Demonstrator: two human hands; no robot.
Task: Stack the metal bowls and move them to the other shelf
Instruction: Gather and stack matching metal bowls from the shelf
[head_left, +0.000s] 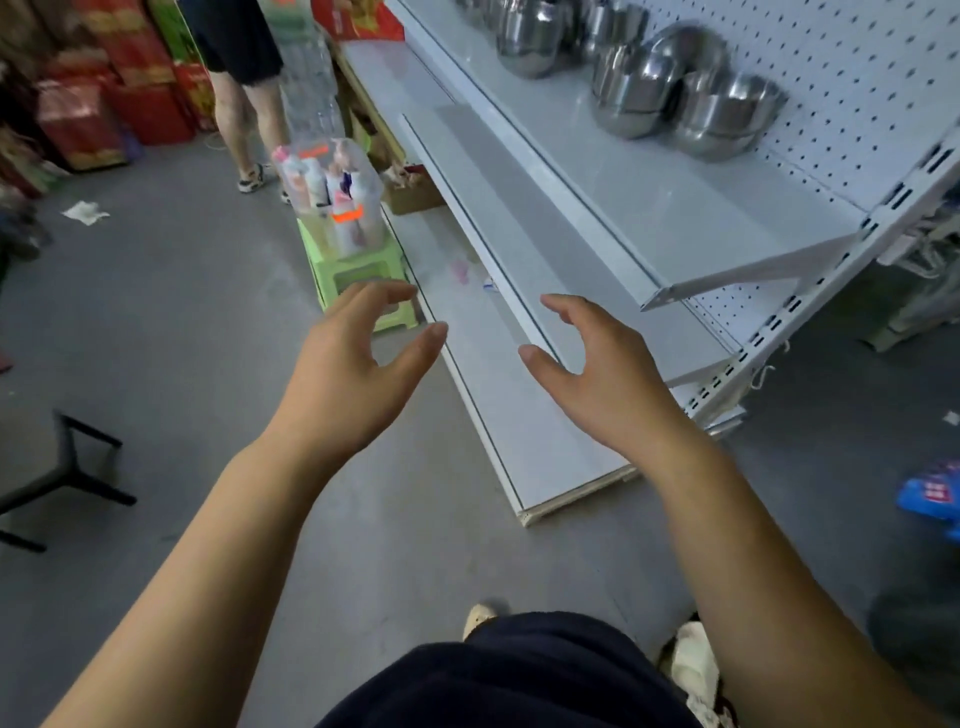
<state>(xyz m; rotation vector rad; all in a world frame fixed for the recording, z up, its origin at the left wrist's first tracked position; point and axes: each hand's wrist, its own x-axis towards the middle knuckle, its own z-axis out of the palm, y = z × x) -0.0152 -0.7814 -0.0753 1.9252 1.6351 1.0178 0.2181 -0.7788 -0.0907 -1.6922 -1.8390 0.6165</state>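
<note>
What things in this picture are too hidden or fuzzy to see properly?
All in the head view:
- Shiny metal bowls on the white top shelf: the row runs past the top edge and nested ones overlap, so no count.
- Clear plastic box of bottles on the green plastic stool: labels blurred.
- Blue packet on the floor: cut by the right edge.
- Open, empty left hand and right hand: palms face away.

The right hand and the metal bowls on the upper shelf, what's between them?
Only bare white shelf separates the open right hand from the metal bowls; the head view shows nothing standing there.
</note>
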